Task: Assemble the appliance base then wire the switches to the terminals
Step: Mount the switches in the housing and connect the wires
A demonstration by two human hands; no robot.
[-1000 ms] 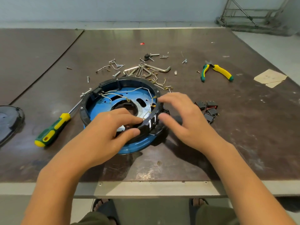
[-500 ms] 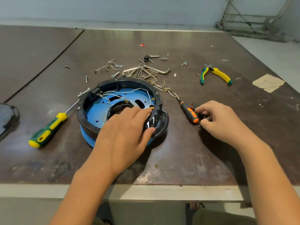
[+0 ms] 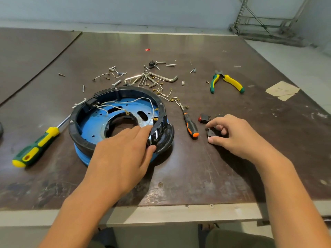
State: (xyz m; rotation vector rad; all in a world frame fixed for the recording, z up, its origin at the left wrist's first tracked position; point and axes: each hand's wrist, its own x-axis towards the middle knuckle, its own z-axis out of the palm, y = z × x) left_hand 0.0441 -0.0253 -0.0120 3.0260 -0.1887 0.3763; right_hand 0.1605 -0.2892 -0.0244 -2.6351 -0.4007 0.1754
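Here's the appliance base (image 3: 81,140), a black ring over a blue plate, sitting left of centre on the table (image 3: 179,176), and the left hand (image 3: 121,156) is on it at the base's four o'clock. Fingers lie over the top of the slotted switch housing (image 3: 159,133) and the thumb presses its outer face. That's a pinch on the housing, steadying the whole base.

Out at three o'clock from the base, past the orange-handled screwdriver (image 3: 190,126), the right hand (image 3: 236,136) is down on the table with fingers curled. Thumb and forefinger are closed round a small black switch (image 3: 212,133). A second one, the red-faced switch (image 3: 204,117), lies free at that hand's eleven o'clock.

My read: this is the pick-up of a switch bound for the housing. To do it well, take the switch by the sides of its body, not its prongs. Turn it so the prongs face into the base before it nears a slot. The left-hand pinch should brace the housing from behind while the switch goes in square, not tilted. The white wires (image 3: 125,102) loop across the blue plate, with brass terminals close to the housing. They want nudging clear so none gets trapped.

The green-and-yellow screwdriver (image 3: 35,149) lies at the base's eight o'clock and the pliers (image 3: 226,82) at two. Loose screws (image 3: 116,82) and a hex key (image 3: 168,79) sit at twelve.
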